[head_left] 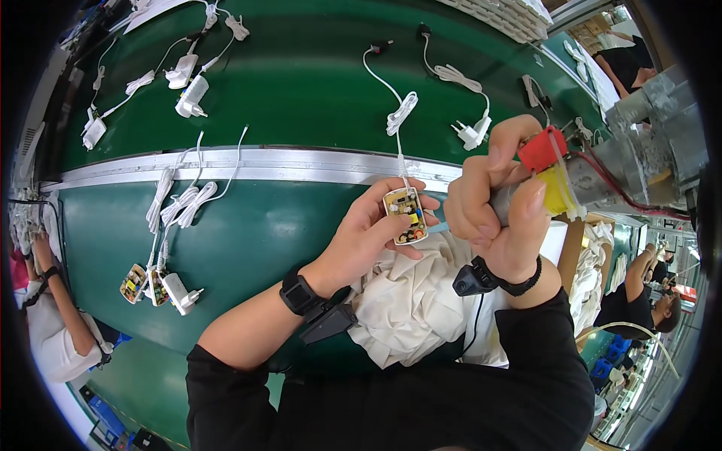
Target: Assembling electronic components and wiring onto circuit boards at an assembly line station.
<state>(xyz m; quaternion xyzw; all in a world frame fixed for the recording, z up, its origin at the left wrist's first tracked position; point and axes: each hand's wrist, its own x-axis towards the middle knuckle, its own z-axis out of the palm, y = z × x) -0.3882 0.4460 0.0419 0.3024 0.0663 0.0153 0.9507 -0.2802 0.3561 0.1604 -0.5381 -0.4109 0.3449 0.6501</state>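
My left hand (368, 233) is closed around an open power adapter (406, 216), its circuit board facing up with the thumb across it. The adapter's white cord (398, 113) runs away from me, bundled midway. In my right hand (500, 203) is a thick grey cylindrical tool (602, 169) with a red switch, yellow tape and red and dark wires. The fingers wrap around its narrower end. A pale blue tip (438, 227) shows between my hands, near the adapter's lower right edge; whether it touches the board I cannot tell.
Crumpled cream cloth (406, 301) lies below my hands. Left on the green bench are open adapters (133, 283) and a white plug adapter (179, 293) with bundled cords. Beyond a metal rail (263, 160), several white adapters (192, 98) lie on a green surface. Another person (64, 323) sits at far left.
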